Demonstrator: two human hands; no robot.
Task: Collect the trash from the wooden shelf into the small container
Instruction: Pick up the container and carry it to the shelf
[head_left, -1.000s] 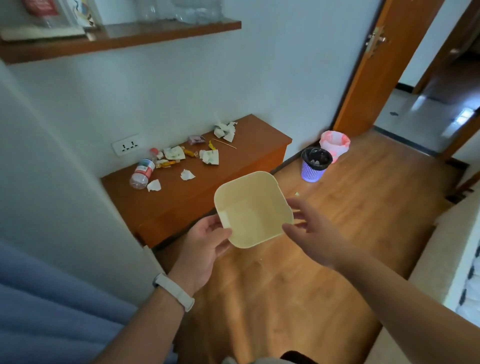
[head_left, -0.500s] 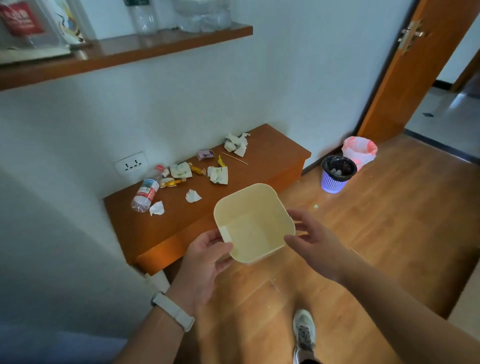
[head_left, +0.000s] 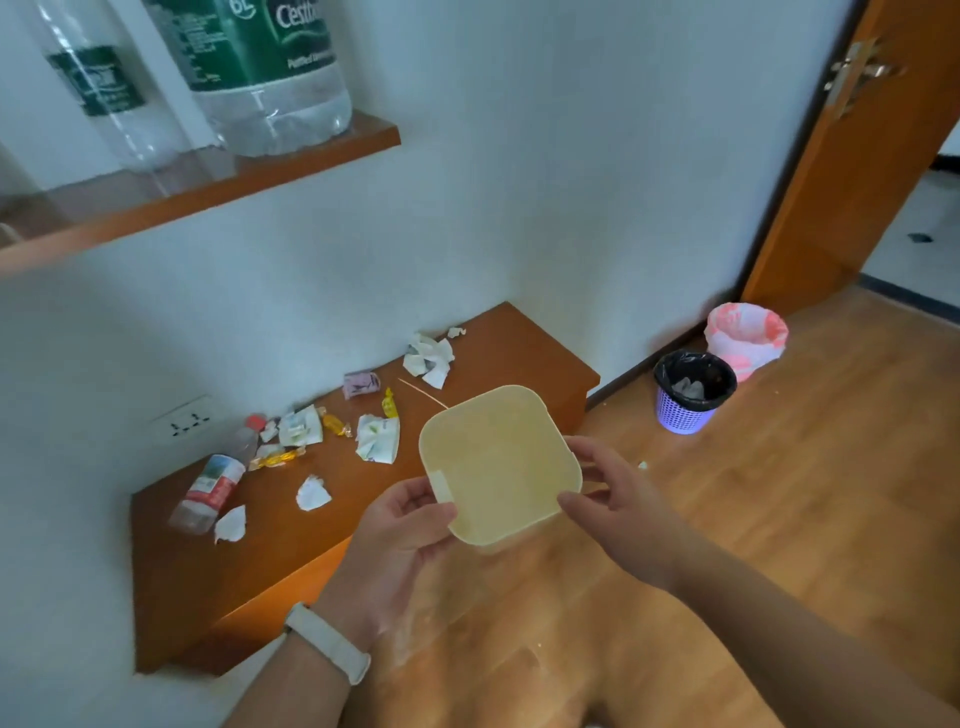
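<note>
Small container (head_left: 498, 462) held between hands, above wooden shelf (head_left: 270, 561) edge; left hand (head_left: 400, 535) grips near corner, right hand (head_left: 618, 499) seemingly pinches right rim.

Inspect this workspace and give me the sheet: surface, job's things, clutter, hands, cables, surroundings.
Surface: low wooden shelf, littered along its back.
Job's things: small container, cream, empty, held in the air before the shelf; paper scraps, candy wrappers, a plastic bottle lying down and a thin stick on the shelf.
Clutter: nothing seen beyond that trash.
Hands: left hand grips the container's near left corner; right hand holds its right edge.
Cables: nothing seen; wall socket has nothing plugged in.
Surroundings: purple bin with black liner and pink-lined bin on the wooden floor; water bottles on an upper shelf.
</note>
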